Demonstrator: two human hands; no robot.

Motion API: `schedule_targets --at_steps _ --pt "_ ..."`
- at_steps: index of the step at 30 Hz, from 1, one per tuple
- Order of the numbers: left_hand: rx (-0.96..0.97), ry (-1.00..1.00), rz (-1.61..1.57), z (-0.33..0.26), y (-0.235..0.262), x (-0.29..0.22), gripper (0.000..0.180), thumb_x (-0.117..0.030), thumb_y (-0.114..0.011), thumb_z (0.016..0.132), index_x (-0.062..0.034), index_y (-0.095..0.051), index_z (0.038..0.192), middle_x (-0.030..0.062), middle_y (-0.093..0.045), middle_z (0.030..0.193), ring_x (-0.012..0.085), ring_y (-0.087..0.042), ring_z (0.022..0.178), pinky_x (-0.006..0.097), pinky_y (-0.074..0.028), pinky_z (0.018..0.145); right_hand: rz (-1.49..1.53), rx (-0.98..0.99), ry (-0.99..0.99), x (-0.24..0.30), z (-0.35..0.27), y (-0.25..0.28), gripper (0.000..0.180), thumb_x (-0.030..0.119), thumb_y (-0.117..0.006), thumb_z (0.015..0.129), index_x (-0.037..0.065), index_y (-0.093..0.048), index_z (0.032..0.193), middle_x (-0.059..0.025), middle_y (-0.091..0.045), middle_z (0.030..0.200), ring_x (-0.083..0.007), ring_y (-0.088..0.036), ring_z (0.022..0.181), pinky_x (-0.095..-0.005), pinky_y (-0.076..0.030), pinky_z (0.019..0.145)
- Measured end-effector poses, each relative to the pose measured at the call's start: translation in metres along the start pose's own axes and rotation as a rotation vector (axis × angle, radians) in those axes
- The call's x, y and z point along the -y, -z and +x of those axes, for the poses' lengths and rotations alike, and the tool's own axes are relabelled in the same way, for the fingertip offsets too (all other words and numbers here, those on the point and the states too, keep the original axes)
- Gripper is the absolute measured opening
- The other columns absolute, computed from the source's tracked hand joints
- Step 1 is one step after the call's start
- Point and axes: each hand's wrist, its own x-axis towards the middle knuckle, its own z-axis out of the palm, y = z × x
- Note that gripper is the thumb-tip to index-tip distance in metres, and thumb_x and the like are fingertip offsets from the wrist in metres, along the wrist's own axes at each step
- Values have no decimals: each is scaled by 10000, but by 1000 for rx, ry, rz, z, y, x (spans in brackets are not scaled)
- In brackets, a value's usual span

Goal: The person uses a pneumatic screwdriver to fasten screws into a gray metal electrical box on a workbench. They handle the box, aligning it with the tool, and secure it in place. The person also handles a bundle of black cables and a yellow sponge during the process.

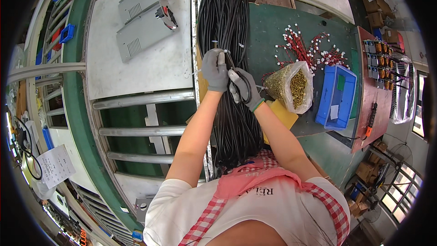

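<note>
Left hand [214, 69] curled over cables [224, 23], grip unclear; right hand [243, 89], nearer, closed round cable loop [250, 88]. Probably sorting cable; next needs loop kept untangled.

Grey gloves [214, 70] show at the grip, right cuff [258, 105] green-edged; behind, a pink apron [259, 180] with checked straps [205, 221] overlies a white T-shirt [180, 205].

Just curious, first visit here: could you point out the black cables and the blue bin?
Black cables [223, 23]: head view, upper part of the bundle.
Blue bin [324, 96]: head view, left side wall.
</note>
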Motion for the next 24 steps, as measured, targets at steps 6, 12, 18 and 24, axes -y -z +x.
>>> schedule_targets --at_steps 6,12,18,24 --pt "-53 48 -68 -1 0 -5 122 -78 -520 913 9 -601 882 129 -610 850 256 -593 783 347 -464 721 47 -13 73 -11 2 2 235 312 -574 936 97 -551 844 5 -503 523 -84 -453 339 -227 -354 304" --pt "-194 336 -310 -2 -5 -7 154 -133 -488 966 -2 -569 957 76 -588 827 165 -560 758 300 -472 706 -16 -121 168 -15 -8 -6 150 234 -588 914 92 -567 873 22 -484 532 -64 -451 388 -221 -361 355" --pt "-438 211 -123 36 63 -18 179 -130 -398 990 -5 -525 968 149 -604 1042 164 -582 885 297 -494 813 -287 -50 151 -3 -41 -7 212 269 -637 892 77 -556 930 12 -475 565 -58 -446 422 -241 -373 402" --pt "-317 612 -170 19 139 19 109 -96 -457 945 -17 -530 965 107 -619 941 176 -592 814 300 -484 784 -425 146 -279 29 -24 -33 392 461 -570 918 70 -546 946 -13 -481 571 -94 -460 390 -258 -393 368"
